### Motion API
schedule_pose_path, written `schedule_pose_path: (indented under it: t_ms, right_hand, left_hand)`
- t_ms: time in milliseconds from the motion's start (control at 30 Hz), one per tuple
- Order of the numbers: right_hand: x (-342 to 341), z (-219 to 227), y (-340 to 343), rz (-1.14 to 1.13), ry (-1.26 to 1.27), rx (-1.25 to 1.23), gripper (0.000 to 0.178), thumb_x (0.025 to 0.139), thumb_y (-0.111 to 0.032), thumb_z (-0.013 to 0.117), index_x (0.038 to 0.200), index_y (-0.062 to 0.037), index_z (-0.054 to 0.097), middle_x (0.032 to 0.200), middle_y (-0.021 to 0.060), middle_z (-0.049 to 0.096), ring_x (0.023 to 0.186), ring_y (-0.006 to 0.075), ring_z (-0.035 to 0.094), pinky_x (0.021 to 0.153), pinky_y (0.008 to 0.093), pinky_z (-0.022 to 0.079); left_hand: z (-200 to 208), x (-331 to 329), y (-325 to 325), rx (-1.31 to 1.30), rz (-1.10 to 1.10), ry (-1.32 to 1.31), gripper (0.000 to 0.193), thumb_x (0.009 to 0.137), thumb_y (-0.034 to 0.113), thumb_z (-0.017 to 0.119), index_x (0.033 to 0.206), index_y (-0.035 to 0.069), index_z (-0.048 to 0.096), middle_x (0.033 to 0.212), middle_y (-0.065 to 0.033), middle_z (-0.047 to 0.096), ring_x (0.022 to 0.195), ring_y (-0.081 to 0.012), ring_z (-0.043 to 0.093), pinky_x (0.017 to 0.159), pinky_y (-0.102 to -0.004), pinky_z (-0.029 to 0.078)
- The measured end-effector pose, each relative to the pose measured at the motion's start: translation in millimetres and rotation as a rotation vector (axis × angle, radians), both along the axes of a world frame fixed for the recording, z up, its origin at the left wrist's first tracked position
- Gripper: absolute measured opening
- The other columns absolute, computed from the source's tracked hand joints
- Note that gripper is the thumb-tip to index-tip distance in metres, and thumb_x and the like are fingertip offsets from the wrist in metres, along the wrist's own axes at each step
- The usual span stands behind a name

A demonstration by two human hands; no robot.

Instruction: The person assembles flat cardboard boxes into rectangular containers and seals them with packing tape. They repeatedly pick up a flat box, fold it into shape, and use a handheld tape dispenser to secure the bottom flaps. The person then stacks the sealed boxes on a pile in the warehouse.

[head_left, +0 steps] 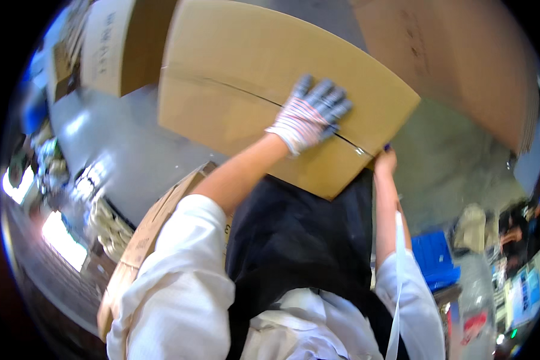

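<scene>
Head view: slightly blurred, wide fisheye; listed left to right.
Upright carton [105, 45]: upper left, on the grey floor [120, 135], apart from the box.
Flattened cardboard [156, 231]: lower left, beside the person's left sleeve [186, 258]. Likely snag point if the person steps or swings left.
Box [255, 63]: big, tan, upper centre, in front of the person, near corner over the black apron [300, 240] in view. What supports it can't be seen.
Box risk: could slide or tip if the left hand pushes off-centre while the near corner is poorly held.
Seam [240, 90]: dark line across the top face, shiny bit at its right end; tape or not, can't tell. Flaps could sag if pressed hard along it.
Left hand [311, 115]: striped glove, open, fingers slightly spread, palm down flat across the seam. Touching, gripping nothing. Smooth cardboard under a flat palm could let it slip.
Right hand [386, 162]: looks bare, at the box's right corner. Fingers mostly hidden; can't tell if closed on the edge. Pinch risk if the corner drops.
Brown carton [450, 60]: upper right, large, beyond the box; possible bump if the box turns that way.
Blue bin [433, 261]: lower right, by the right sleeve.
</scene>
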State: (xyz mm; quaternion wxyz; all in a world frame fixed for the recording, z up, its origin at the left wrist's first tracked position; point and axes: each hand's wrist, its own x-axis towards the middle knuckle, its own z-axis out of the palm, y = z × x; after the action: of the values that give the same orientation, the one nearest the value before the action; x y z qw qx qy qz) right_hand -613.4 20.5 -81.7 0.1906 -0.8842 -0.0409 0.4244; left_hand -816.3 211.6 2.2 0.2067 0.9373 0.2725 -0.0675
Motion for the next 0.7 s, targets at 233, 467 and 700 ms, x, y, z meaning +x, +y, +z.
schedule_pose_path:
  t_ms: [233, 467, 700]
  right_hand:
    - [-70, 27, 59, -0.706, -0.28, 0.614, 0.03, 0.096, -0.019, 0.049, 0.116, 0.0037, 0.05, 0.11, 0.0132, 0.059, 0.094, 0.0209, 0.059, 0.085, 0.0384, 0.048]
    - [-63, 39, 58, -0.633, 0.023, 0.501, 0.027, 0.095, -0.024, 0.05, 0.111, -0.003, 0.056, 0.103, 0.007, 0.063, 0.09, 0.0222, 0.063, 0.075, 0.0377, 0.054]
    - [-122, 144, 115, -0.503, 0.132, 0.662, 0.037, 0.097, -0.03, 0.05, 0.124, -0.0042, 0.05, 0.115, 0.0059, 0.059, 0.1, 0.02, 0.059, 0.082, 0.036, 0.052]
  left_hand:
    - [-7, -33, 10, 0.021, 0.008, -0.26, 0.051, 0.081, 0.037, 0.061, 0.129, 0.023, 0.052, 0.138, -0.0048, 0.049, 0.13, -0.0277, 0.043, 0.111, -0.057, 0.023]
    - [-17, -288, 165, 0.09, 1.29, 0.138, 0.056, 0.094, 0.051, 0.035, 0.128, 0.011, 0.056, 0.138, -0.0139, 0.049, 0.127, -0.0352, 0.043, 0.107, -0.0453, 0.031]
    - [132, -399, 146, -0.006, 1.479, 0.039, 0.065, 0.096, 0.057, 0.029, 0.1, 0.005, 0.067, 0.103, -0.0209, 0.065, 0.098, -0.0421, 0.057, 0.085, -0.0464, 0.046]
